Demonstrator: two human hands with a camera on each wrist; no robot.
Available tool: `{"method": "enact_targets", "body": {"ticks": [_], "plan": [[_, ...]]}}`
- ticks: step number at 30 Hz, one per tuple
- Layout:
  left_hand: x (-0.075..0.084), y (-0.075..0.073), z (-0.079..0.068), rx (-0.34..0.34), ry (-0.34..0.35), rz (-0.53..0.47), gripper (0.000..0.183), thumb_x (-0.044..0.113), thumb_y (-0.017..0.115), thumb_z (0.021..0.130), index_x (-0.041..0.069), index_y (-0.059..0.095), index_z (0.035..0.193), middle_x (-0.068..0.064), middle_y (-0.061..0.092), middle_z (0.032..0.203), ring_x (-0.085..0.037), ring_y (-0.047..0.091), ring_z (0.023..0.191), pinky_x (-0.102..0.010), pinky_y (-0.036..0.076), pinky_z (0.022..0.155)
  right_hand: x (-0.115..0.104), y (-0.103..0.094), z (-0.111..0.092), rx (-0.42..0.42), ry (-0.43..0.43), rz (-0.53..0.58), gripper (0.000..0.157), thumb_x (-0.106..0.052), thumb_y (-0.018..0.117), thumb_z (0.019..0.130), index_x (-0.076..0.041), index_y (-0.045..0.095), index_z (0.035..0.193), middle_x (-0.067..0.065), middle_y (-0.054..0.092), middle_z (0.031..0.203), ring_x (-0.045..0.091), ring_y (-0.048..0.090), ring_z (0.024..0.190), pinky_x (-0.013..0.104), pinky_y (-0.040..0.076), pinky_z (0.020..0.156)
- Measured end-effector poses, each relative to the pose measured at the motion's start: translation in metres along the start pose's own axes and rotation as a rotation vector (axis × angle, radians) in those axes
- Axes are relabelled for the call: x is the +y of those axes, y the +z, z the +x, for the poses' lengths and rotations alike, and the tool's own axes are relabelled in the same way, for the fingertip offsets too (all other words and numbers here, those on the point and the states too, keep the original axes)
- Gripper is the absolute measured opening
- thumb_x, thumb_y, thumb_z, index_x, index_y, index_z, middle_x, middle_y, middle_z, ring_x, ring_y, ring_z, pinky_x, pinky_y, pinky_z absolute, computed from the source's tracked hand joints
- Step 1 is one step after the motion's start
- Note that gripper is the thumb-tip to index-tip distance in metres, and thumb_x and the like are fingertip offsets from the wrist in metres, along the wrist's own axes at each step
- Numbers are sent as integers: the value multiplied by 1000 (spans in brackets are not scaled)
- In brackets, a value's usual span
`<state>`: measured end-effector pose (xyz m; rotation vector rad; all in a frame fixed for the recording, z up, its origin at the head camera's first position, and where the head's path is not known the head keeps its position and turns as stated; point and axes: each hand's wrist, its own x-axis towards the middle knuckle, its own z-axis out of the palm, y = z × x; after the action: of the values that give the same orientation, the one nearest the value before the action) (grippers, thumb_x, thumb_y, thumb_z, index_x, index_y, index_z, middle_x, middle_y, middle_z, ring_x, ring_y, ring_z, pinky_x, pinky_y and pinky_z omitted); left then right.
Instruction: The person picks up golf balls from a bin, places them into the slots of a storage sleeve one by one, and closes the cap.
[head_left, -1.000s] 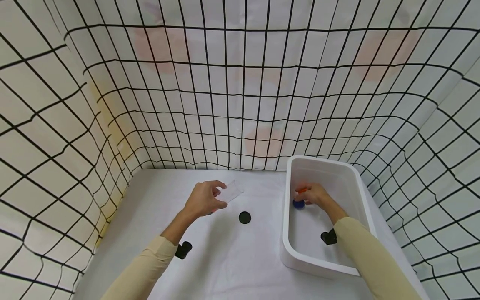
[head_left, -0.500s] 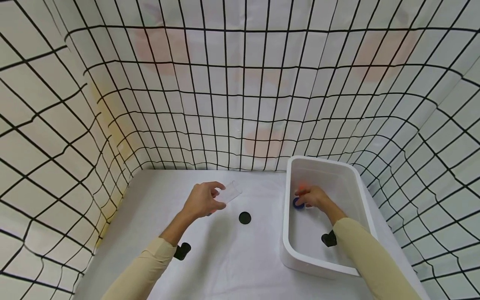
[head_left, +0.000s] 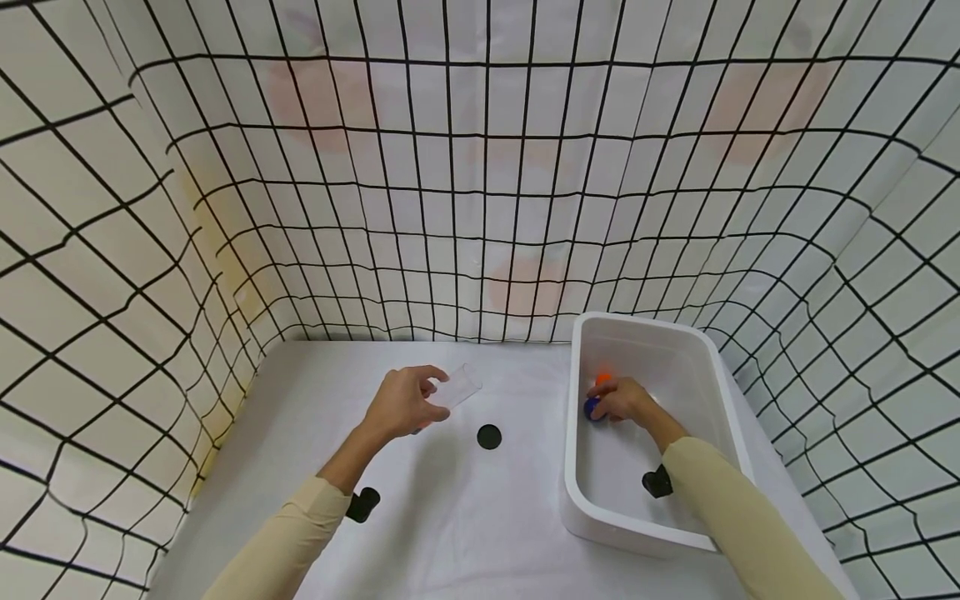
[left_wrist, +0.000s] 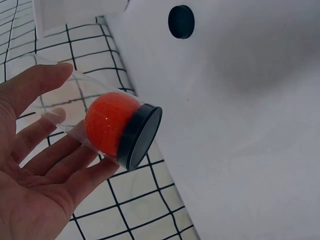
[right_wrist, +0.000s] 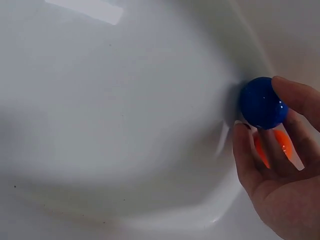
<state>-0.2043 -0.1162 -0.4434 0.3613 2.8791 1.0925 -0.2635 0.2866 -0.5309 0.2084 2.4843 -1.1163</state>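
We see the left hand (head_left: 405,402) held above the middle of the white table (head_left: 465,517), its fingers curled around a clear plastic tube with a black end cap (left_wrist: 105,125); in the left wrist view an orange ball (left_wrist: 109,123) sits inside that tube against the cap, though from the head camera the tube is nearly invisible and the ball inside it cannot be made out. The right hand (head_left: 624,400) is down inside the white rectangular plastic tub (head_left: 645,533) at the table's right edge, near the tub's left wall, with its fingers bent around a small glossy blue ball (right_wrist: 262,109). A second orange ball (right_wrist: 272,146) lies behind those fingers, mostly hidden by them, and we cannot tell whether the hand touches it. A round black disc (head_left: 489,436) lies flat on the table between the two hands. The black devices at both wrists are partly covered by the beige sleeves (head_left: 720,517). The near edge of the table is cut off by the frame.
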Motion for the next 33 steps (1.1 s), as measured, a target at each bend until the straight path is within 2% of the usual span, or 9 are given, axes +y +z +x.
{"method": "enact_targets", "body": {"ticks": [4,10,13,21,28,33], "plan": [[0,1,0,-11,-15,-4,43,16,87,76,11,74,116,-12,74,100,-15,64,69,-26,55,57,1,3,0,-2,1,-16,47,-3,81,74,1,70,120,27,60,125,31,61,98,31,57,68],[-1,1,-1,-38,-34,-33,46,14,86,77,9,72,120,-14,74,101,-13,63,59,-24,52,46,2,7,0,2,1,-27,47,-2,82,73,0,70,119,29,60,128,36,60,104,34,59,73],[0,1,-1,-39,-34,-38,46,14,86,77,9,72,120,-14,74,101,-14,63,59,-24,52,46,0,6,-2,4,-1,-21,47,-3,82,74,0,70,119,29,60,127,34,62,102,34,59,74],[1,1,1,-27,-19,-16,45,16,87,76,11,73,118,-15,75,105,-16,66,70,-25,54,51,-10,-3,-9,8,-37,21,49,-7,83,75,1,69,122,27,65,118,23,68,84,37,61,76],[3,1,2,-33,-13,-33,45,16,86,76,10,73,119,-15,75,104,-14,66,66,-25,53,50,-27,-23,-18,-33,-112,130,44,-11,77,85,2,65,125,22,66,120,26,69,97,44,60,87],[3,2,4,-27,-1,-28,45,17,86,76,11,73,118,-13,75,103,-17,67,73,-25,54,51,-45,-45,-28,-45,-131,162,51,-17,73,92,3,58,137,24,65,128,28,70,106,45,56,97]]}}
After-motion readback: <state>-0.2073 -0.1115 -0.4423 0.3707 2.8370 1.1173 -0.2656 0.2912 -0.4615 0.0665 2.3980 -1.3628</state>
